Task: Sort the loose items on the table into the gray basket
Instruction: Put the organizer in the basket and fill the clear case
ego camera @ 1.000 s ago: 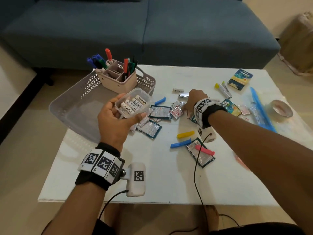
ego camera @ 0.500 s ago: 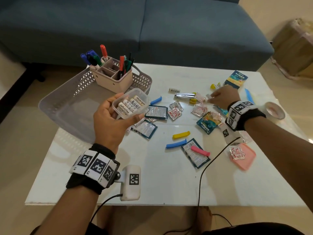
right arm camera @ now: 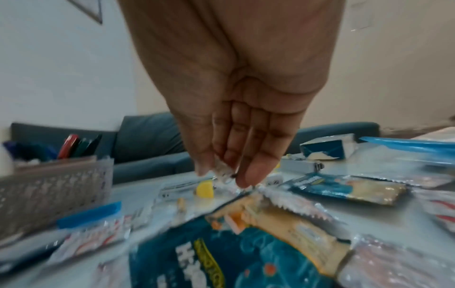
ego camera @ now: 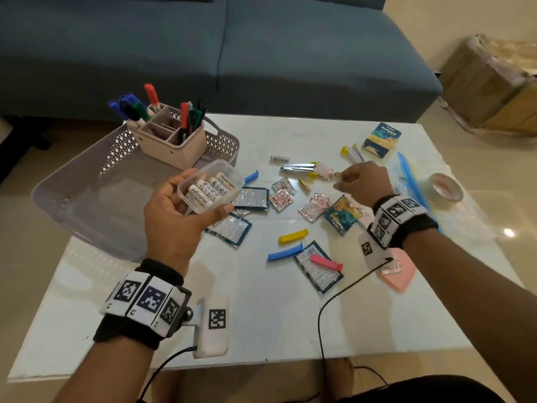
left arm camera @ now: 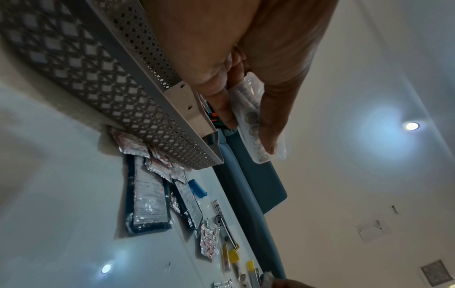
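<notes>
The gray basket (ego camera: 87,181) sits at the table's left; the left hand (ego camera: 174,219) cups a clear battery box (ego camera: 210,186) beside it, the right hand (ego camera: 363,181) pinches 1 small sachet (right arm camera: 222,169), a light grip it could slip from

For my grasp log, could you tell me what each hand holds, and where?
Left hand: clear plastic battery box, gripped round its underside. Right hand: small silvery sachet, pinched at its edge.
</notes>
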The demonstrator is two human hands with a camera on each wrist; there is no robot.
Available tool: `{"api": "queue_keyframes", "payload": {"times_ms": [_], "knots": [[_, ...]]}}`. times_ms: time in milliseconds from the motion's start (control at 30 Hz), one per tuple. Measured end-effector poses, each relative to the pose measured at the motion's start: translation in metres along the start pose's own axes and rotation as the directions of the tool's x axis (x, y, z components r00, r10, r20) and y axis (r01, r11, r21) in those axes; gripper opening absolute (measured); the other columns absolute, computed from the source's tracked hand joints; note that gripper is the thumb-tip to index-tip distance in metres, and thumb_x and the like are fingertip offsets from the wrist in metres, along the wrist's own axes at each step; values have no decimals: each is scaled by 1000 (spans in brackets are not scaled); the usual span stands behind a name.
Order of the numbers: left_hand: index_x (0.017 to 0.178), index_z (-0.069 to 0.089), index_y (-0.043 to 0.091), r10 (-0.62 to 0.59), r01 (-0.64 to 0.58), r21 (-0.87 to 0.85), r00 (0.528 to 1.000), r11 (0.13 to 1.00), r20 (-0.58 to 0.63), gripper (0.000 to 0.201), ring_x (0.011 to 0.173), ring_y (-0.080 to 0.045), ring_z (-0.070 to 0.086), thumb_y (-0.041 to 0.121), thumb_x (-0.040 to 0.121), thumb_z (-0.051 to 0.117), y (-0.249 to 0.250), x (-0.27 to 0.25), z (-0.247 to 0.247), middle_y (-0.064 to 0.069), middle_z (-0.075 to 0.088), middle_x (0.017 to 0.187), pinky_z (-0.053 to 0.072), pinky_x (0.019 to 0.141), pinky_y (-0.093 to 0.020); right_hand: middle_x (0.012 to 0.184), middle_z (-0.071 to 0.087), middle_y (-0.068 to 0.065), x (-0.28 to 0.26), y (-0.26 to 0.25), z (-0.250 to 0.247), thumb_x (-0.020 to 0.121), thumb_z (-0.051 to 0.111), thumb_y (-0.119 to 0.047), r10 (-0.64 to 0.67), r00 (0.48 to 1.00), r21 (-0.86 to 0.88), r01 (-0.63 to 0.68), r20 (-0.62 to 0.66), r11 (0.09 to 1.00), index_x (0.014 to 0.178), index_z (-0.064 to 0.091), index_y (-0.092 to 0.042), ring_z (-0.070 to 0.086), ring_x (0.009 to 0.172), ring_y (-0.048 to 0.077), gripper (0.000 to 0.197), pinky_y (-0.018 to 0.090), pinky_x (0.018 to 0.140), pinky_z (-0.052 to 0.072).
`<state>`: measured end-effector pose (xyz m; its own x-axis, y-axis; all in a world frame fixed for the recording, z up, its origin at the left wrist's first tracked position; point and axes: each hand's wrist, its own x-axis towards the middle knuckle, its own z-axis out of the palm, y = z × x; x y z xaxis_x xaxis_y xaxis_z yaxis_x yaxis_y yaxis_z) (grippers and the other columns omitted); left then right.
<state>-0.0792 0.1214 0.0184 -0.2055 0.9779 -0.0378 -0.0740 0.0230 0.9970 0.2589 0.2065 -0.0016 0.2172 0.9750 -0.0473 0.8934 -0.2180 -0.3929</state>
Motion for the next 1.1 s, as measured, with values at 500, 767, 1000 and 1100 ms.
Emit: {"api": "queue_keyframes", "payload": {"times_ms": [500,767,1000,1100], "knots": [[126,57,8,10,-18,53,989,998,144,77,108,-17,69,1,55,88,-20,-11,50,-3,69,120,58,88,-42,100,68,15,58,38,-26,89,69,-18,-288,952,-390,303,99,869,109,73,-7,63,95,34,24,36,83,48],[121,58,12,19,-28,55,988,998,156,73,109,-14,68,0,56,87,-24,-11,54,-2,69,121,59,84,-32,94,67,14,82,19,7,86,64,-12,-226,931,-546,353,288,760,98,74,-14,66,90,35,15,32,65,42],[110,55,20,25,-27,8,985,1000,169,70,110,-14,67,-5,54,89,-32,-17,54,-3,66,123,58,83,-29,83,68,5,1,-17,-54,92,64,-35,-194,978,-192,175,-82,966,94,76,-12,57,72,19,25,24,66,40],[108,52,19,26,-29,9,982,1000,187,70,109,-12,67,-2,53,91,-32,-26,60,-4,65,121,56,82,-25,73,65,-11,-88,-57,-67,91,67,-38,-204,960,131,231,-192,964,88,75,-29,54,60,-1,13,6,58,35]]}}
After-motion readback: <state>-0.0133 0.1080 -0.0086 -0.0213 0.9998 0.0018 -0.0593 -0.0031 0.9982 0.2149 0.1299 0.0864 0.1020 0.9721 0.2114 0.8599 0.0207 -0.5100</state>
